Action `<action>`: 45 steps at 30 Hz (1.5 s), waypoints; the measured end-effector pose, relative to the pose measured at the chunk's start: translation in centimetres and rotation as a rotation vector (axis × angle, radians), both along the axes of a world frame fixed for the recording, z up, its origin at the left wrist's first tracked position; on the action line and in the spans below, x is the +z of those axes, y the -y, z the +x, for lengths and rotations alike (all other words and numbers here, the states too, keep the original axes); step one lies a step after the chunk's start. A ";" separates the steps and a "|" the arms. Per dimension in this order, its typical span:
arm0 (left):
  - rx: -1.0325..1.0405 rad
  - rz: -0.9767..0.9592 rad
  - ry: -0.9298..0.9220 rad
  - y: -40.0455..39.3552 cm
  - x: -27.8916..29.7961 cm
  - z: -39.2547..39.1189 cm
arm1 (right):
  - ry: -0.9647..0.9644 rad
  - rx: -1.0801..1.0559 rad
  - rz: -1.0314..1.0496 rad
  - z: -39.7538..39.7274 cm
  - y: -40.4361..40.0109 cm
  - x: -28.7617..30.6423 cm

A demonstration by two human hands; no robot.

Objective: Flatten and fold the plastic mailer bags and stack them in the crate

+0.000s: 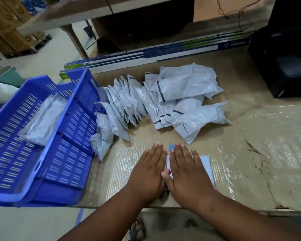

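Both hands, left hand and right hand, lie flat with straight fingers, pressing a mailer at lower centre of the frame, gripping nothing, and the crate sits at the left, nearer the left hand.

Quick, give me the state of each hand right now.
Left hand: open, flat, fingers straight, pressing down beside the mailer.
Right hand: open, flat, pressing the mailer onto the table.
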State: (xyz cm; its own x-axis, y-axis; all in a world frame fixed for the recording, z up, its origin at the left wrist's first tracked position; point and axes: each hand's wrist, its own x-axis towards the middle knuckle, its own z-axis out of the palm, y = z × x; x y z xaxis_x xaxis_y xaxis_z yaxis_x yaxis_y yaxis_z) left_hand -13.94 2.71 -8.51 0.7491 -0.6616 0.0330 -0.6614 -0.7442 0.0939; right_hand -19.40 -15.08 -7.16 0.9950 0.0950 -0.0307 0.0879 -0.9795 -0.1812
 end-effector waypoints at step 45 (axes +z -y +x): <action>0.014 -0.055 -0.200 -3.1 2.7 -4.7 | -0.229 0.403 0.214 0.0 3.7 4.0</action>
State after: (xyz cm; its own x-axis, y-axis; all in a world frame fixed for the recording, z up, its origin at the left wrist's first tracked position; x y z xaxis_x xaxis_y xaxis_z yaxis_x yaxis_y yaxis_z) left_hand -18.68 5.78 -5.77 0.7535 -0.6523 -0.0817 -0.6151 -0.7434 0.2628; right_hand -19.41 -18.77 -3.17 0.8479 0.4980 -0.1817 0.3855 -0.8146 -0.4334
